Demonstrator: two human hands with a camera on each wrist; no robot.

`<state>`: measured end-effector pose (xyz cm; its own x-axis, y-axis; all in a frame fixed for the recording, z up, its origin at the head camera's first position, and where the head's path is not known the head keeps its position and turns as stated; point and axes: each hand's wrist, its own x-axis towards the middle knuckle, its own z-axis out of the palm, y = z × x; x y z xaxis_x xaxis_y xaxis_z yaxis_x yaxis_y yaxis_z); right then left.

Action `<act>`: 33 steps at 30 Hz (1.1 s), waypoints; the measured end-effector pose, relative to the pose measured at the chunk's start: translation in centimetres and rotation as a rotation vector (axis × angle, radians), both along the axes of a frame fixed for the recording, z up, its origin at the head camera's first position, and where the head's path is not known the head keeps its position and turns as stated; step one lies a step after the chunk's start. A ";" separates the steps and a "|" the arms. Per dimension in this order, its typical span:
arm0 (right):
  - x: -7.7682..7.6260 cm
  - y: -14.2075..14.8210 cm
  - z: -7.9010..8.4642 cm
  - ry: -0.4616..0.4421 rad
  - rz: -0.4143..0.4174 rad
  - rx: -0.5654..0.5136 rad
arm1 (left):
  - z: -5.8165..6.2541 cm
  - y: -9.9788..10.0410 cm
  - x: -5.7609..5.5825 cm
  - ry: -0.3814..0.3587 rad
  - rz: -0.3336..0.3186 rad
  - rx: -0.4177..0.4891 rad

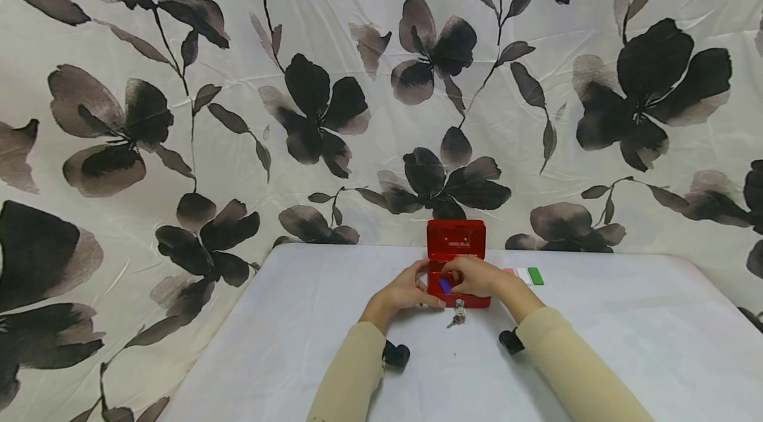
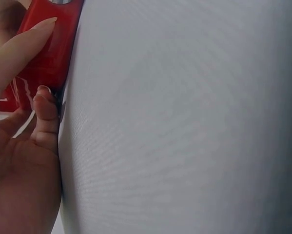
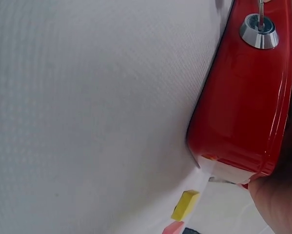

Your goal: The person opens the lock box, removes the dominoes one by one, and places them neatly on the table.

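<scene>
A red cash box stands on the table with its lid raised. My left hand grips the box's left side; in the left wrist view its thumb lies along the front wall while the other fingers bend by the side. My right hand reaches over the right wall into the box, pinching a small blue-purple block. A silver lock with a key in it juts from the front, and keys hang there. The right fingertips are hidden in the right wrist view.
Right of the box lie a green block, a white block, a yellow block and a pink block. The white-covered table meets a flowered cloth behind the box.
</scene>
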<state>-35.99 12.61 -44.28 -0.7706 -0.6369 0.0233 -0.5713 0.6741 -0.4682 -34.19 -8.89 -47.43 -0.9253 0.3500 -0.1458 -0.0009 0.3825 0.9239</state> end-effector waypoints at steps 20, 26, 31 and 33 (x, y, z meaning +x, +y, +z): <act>0.4 0.0 0.3 -0.042 0.002 -0.001 | 0.0 -0.1 0.2 0.014 -0.012 -0.009; 0.1 0.5 0.1 -0.039 0.020 -0.073 | 0.1 -0.1 0.2 0.012 -0.009 -0.023; -0.2 0.8 -0.2 -0.040 0.016 -0.106 | 0.1 -0.1 0.1 0.017 -0.011 -0.011; -0.2 0.8 -0.2 -0.047 0.017 -0.111 | 0.1 -0.2 0.1 0.018 -0.010 -0.008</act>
